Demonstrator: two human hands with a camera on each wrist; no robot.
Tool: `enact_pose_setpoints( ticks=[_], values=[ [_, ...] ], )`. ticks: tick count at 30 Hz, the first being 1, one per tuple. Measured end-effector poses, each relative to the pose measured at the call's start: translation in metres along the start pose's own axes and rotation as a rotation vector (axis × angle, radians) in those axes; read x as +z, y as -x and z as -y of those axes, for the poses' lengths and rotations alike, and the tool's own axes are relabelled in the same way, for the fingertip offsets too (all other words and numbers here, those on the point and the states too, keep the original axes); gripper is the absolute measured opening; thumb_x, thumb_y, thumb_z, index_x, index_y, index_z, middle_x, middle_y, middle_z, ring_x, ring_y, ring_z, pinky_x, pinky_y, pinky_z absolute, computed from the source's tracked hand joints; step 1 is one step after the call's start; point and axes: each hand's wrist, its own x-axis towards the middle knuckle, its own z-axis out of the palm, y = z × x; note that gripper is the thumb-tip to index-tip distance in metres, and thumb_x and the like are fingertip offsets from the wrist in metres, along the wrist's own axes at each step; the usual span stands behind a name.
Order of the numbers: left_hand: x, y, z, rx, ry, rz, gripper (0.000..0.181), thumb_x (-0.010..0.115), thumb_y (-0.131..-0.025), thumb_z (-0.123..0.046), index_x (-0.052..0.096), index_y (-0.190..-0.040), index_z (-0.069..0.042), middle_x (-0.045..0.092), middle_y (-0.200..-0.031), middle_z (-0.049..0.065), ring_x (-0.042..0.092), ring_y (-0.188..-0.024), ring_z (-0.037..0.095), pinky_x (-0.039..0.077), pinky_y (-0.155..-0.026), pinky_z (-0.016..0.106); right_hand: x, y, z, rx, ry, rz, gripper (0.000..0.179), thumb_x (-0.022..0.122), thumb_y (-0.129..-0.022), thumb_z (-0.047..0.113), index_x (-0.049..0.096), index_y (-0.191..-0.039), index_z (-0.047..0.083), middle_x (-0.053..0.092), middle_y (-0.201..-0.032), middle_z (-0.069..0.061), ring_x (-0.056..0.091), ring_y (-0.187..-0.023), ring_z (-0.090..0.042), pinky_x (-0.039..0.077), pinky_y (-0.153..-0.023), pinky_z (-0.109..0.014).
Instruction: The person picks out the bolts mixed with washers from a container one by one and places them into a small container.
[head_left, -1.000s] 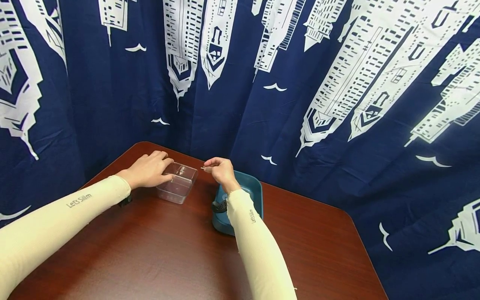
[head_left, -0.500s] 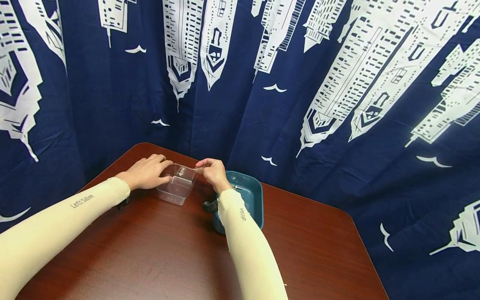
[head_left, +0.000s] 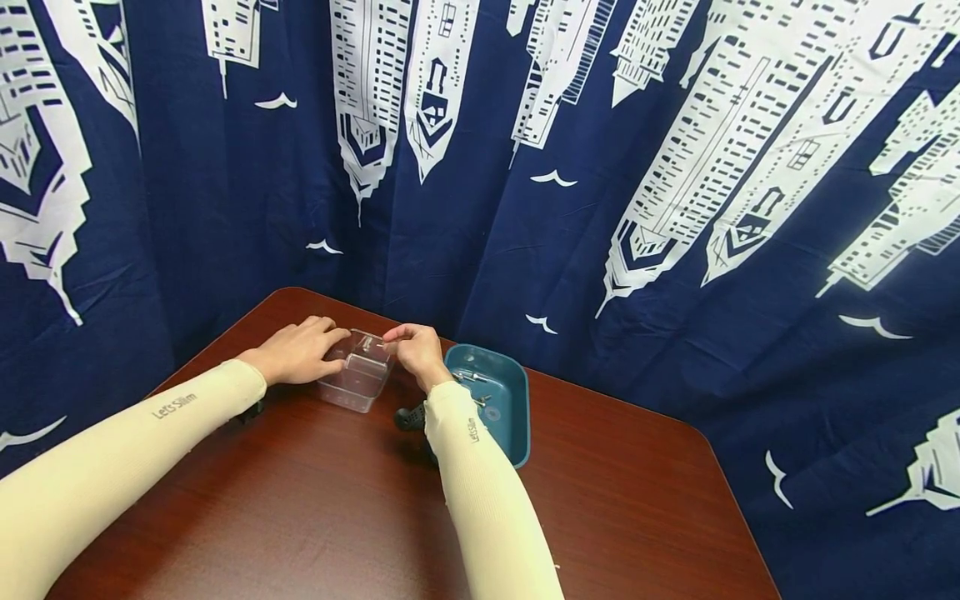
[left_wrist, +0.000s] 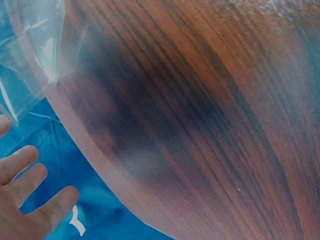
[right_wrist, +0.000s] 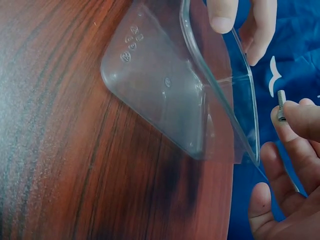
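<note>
My left hand rests with spread fingers at the left side of a clear plastic box, which stands near the table's far edge. A raised divider crosses the box, and something small and shiny shows in its far part, too small to tell. Between thumb and forefinger, my right hand pinches a small metal screw at the box's right rim. In the left wrist view the left fingers look loosely extended, with a corner of the box above them.
A blue tray with several small metal pieces stands right of the box, partly hidden by the right forearm. Reddish-brown wood covers the table. A dark blue curtain with white buildings hangs behind it.
My right hand has moved left from over the blue tray to the box's right rim, carrying the screw. More of the tray now shows. The left hand stays at the box.
</note>
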Motion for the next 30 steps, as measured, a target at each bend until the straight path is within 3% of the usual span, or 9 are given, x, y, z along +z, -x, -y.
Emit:
enact_pose_setpoints(
  ticks=[13, 23, 30],
  values=[
    [0.0066, -0.0025, 0.0010, -0.016, -0.004, 0.019, 0.066, 0.065, -0.092, -0.043, 0.053, -0.144, -0.004, 0.054, -0.136, 0.022, 0.049, -0.126, 0.039, 0.046, -0.099, 0.059, 0.0019, -0.0014, -0.0027, 0.021, -0.005, 0.011, 0.010, 0.078, -0.077, 0.001, 0.078, -0.081, 0.010, 0.071, -0.082, 0.001, 0.056, -0.075, -0.014, 0.046, -0.061, -0.024],
    [0.0070, -0.0006, 0.0050, -0.051, 0.029, 0.037, 0.068, 0.063, -0.094, -0.045, 0.050, -0.147, -0.005, 0.051, -0.141, 0.024, 0.048, -0.127, 0.040, 0.044, -0.100, 0.062, 0.0006, -0.0021, -0.0009, 0.009, -0.020, 0.010, 0.010, 0.078, -0.077, 0.000, 0.077, -0.082, 0.009, 0.073, -0.081, -0.002, 0.056, -0.067, -0.012, 0.043, -0.057, -0.024],
    [0.0072, -0.0032, 0.0066, -0.050, 0.024, 0.046, 0.065, 0.062, -0.095, -0.042, 0.049, -0.148, -0.008, 0.051, -0.141, 0.024, 0.048, -0.126, 0.040, 0.045, -0.100, 0.061, 0.0011, -0.0024, -0.0040, 0.018, -0.012, 0.001, 0.009, 0.078, -0.079, 0.002, 0.077, -0.081, 0.011, 0.071, -0.084, 0.001, 0.056, -0.074, -0.014, 0.045, -0.061, -0.025]
  ],
)
